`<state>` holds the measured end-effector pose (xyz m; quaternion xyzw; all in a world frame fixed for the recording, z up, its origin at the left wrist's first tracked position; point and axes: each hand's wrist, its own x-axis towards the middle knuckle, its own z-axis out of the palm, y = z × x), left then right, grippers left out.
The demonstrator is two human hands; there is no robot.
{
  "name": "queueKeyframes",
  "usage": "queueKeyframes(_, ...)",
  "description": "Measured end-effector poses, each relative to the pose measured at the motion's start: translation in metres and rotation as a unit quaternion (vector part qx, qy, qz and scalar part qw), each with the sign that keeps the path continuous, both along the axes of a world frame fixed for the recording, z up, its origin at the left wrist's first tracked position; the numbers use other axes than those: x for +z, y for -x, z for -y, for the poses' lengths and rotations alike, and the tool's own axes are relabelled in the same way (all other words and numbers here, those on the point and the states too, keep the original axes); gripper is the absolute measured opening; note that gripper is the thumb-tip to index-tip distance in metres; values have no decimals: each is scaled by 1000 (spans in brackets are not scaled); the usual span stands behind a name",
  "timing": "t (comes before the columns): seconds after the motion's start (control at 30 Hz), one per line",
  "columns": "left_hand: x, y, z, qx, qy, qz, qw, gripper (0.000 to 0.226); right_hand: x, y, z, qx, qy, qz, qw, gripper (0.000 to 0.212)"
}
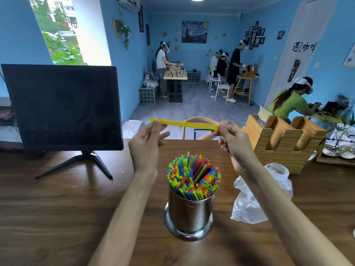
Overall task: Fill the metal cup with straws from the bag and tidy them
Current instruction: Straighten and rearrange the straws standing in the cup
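Dark wooden table (57, 208) in blue café room; shiny metal cup (189, 214) packed with multicoloured straws (194, 175). Left hand (147, 144) and right hand (233, 139) pinch yellow straws (184, 124) by ends, level above cup. Crumpled clear plastic bag (255, 200) looks emptied. Next, likely: tip upright, slot into gap, even tops

Glossy polished steel cylindrical cup (189, 214); smooth bright plastic straws (194, 177); crinkled clear plastic bag (253, 204); dark grained wooden table (57, 208); matt black monitor (61, 104).

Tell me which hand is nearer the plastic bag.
Right. The right hand is above the plastic bag; the left hand is across the metal cup.
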<state>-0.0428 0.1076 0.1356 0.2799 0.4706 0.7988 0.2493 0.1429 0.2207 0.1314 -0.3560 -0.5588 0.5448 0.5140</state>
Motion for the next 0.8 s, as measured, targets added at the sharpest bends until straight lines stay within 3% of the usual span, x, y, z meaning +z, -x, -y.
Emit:
queueKeyframes(0.17,7,3,5,-2,-93,30,995,14,-20,1,7,43,-16,91,995,21)
queueKeyframes(0.3,13,2,10,40,-135,-41,989,21,-19,-5,12,147,-44,172,973,21)
queueKeyframes(0.43,23,-2,14,69,-164,-116,977,24,-17,-9,15,229,-44,183,955,21)
queueKeyframes(0.8,35,-8,19,30,-120,-231,965,15,-26,-20,-9,174,-79,256,947,12)
